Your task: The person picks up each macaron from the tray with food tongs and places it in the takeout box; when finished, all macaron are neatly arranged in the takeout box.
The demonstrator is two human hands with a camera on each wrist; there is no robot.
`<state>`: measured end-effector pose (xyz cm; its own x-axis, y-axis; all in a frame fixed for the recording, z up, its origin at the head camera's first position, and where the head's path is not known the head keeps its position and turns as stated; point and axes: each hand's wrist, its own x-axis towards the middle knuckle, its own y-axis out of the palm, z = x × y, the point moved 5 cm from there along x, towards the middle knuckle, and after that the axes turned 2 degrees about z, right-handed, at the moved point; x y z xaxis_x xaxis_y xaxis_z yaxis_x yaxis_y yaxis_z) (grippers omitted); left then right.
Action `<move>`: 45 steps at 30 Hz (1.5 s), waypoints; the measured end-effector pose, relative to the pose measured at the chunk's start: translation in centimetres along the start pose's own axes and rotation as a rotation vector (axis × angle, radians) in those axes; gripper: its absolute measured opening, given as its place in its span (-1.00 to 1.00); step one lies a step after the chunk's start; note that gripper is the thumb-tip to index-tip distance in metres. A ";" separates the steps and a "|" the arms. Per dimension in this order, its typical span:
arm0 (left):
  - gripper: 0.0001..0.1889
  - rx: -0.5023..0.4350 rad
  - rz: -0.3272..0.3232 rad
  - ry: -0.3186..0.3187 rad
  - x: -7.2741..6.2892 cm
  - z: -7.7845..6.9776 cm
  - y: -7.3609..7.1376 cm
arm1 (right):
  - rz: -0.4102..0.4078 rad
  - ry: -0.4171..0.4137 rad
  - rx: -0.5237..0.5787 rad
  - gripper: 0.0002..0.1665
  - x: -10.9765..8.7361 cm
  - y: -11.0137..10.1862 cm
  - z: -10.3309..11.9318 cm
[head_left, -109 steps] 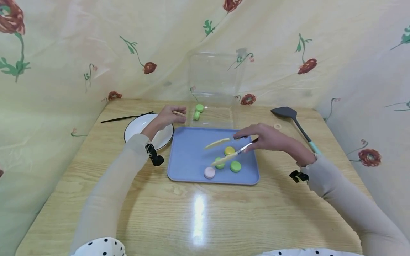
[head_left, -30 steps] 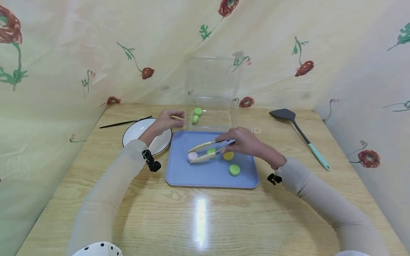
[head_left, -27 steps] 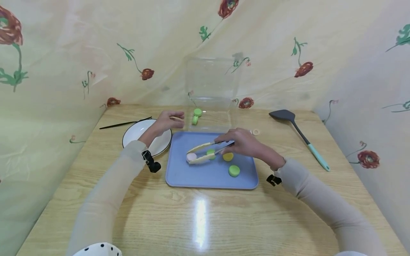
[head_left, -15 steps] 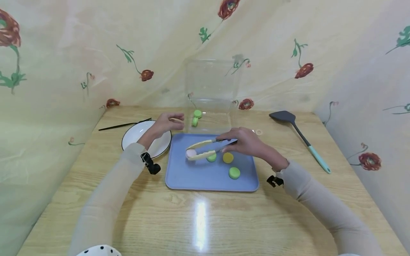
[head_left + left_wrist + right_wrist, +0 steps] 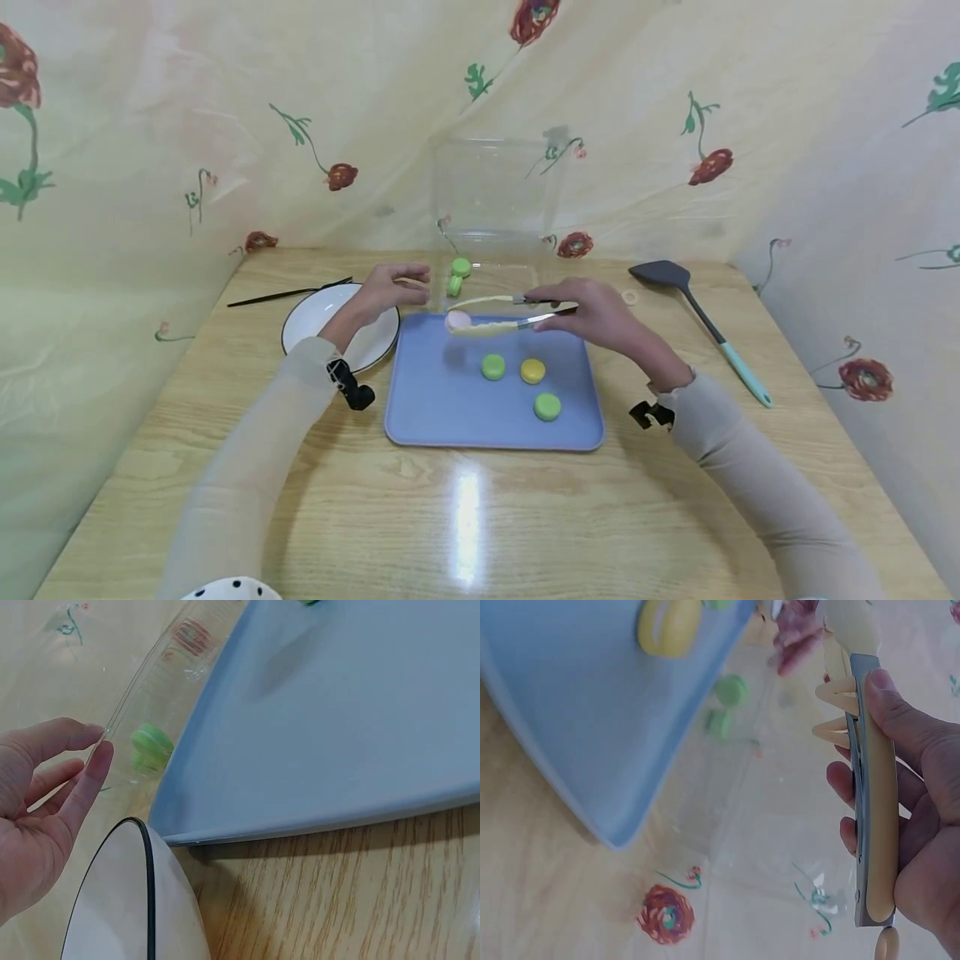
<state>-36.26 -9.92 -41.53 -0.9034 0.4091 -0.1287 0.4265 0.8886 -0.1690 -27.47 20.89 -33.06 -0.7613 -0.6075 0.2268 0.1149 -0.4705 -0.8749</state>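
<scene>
My right hand (image 5: 596, 312) grips a pair of tongs (image 5: 877, 810) with cream tips. Between the tips a pale pink macaron (image 5: 458, 322) is held up above the far left part of the blue tray (image 5: 442, 421). Two green macarons (image 5: 493, 367) and a yellow macaron (image 5: 532, 371) lie on that tray. At the tray's far left, my left hand (image 5: 390, 290) pinches the edge of a clear plastic box (image 5: 510, 279) between thumb and finger, as the left wrist view shows. Two more green macarons (image 5: 150, 746) are inside the box, whose lid stands raised against the backdrop.
A white plate (image 5: 307, 321) with a dark rim sits under my left forearm, and a black fork (image 5: 277, 296) lies behind it. To the right lies a spatula (image 5: 738, 367) with a mint handle. A small pale ring (image 5: 629, 297) is near my right hand.
The tongs moved left across the tray, closed on the pink macaron and lifted it up and away toward the box. My left hand has stayed at the box.
</scene>
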 end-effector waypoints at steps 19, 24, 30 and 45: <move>-0.38 0.017 -0.006 -0.011 -0.2 0.1 0.1 | -0.197 0.167 -0.067 -0.45 2.6 -2.9 -4.2; -0.38 0.019 -0.002 -0.016 -0.3 0.0 0.2 | -0.186 0.246 -0.059 -0.44 3.4 -2.3 -5.8; -0.38 0.029 -0.009 -0.021 0.0 0.1 0.1 | -0.156 0.320 -0.068 -0.39 4.4 -1.4 -7.5; -0.39 0.038 -0.004 -0.010 -0.4 -0.2 0.2 | -0.091 0.348 -0.134 -0.35 6.1 0.3 -8.4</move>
<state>-35.80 -9.87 -41.31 -0.9048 0.4029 -0.1377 0.4241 0.8817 -0.2069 -37.47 22.43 -35.50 -0.9382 -0.3029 0.1675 -0.0302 -0.4105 -0.9114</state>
